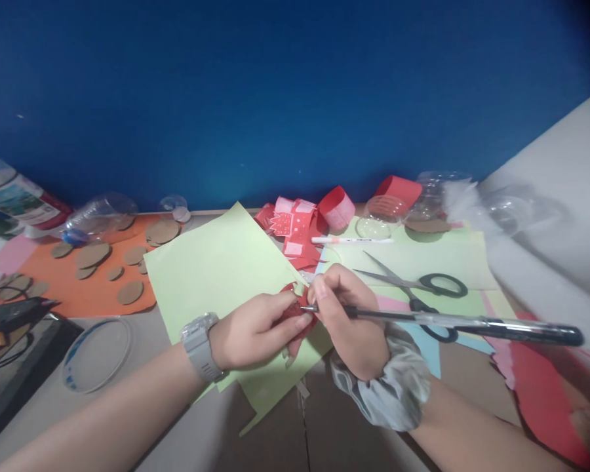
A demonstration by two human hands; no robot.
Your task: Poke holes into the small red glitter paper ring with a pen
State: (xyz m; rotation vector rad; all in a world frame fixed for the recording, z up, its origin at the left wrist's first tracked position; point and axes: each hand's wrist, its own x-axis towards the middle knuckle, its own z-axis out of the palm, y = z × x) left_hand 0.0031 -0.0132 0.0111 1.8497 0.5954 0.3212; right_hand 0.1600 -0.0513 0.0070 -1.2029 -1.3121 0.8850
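My left hand (263,328), with a grey watch (201,346) on its wrist, pinches a small red paper piece (302,300) with pale green bits attached; the fingers cover much of it. A black-and-clear pen (452,321) lies in the grip of my right hand (349,321), its tip pointing left at the red piece. I cannot tell whether the tip touches it. A grey scrunchie (388,387) circles the right wrist. Beneath the hands is a light green sheet of paper (211,262). Scissors (417,295) lie spread just beyond the right hand.
Cardboard discs (130,292) are scattered over an orange sheet (78,298) at left, near a clear ring (98,354) and a black glue gun (10,314). Red paper shapes (299,229), a white marker (351,240) and clear plastic pieces (386,210) line the back below a blue wall (295,98).
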